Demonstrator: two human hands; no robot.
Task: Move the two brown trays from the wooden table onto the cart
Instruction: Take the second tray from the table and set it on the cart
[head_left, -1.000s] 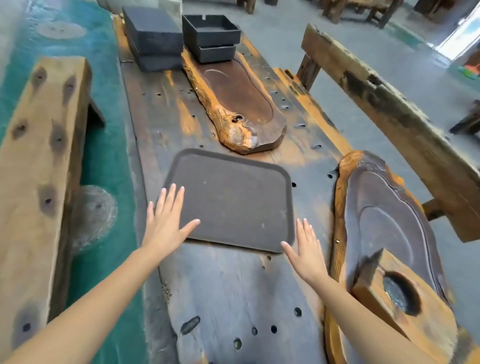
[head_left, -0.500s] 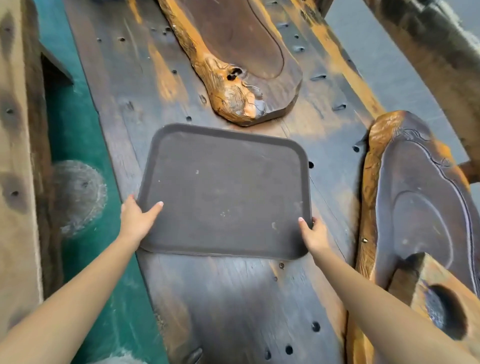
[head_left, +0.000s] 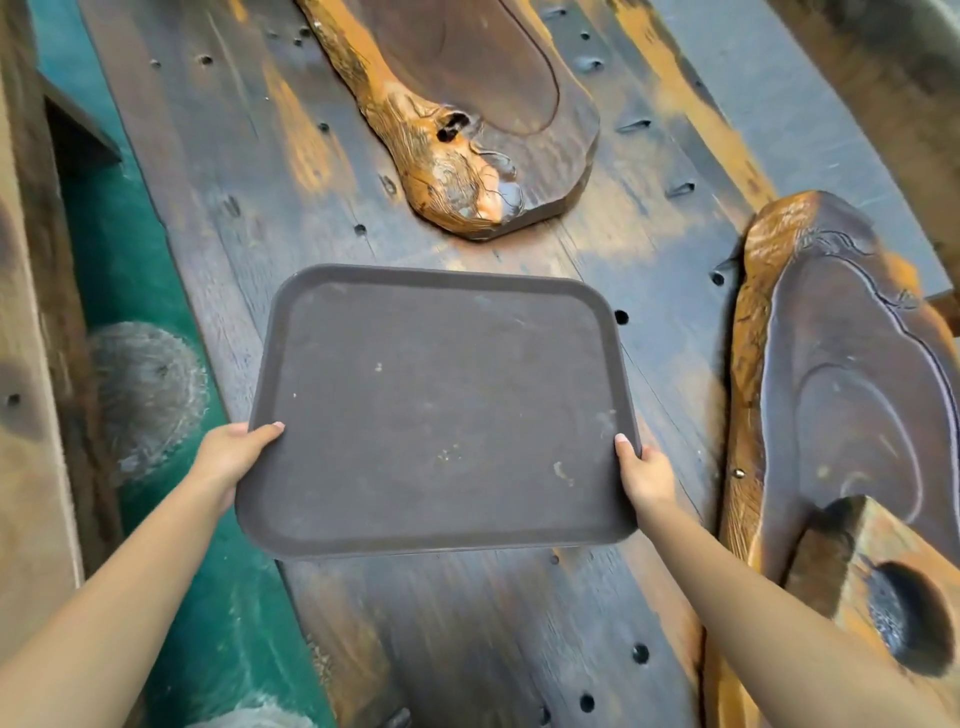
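I hold the brown tray (head_left: 441, 410) at frame centre over the tabletop (head_left: 218, 171), left hand (head_left: 234, 454) and right hand (head_left: 644, 475) clamped on opposite edges to keep it level.

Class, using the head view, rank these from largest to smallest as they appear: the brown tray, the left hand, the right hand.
1. brown tray, far the largest.
2-3. left hand and right hand: they look alike, so no ranking.
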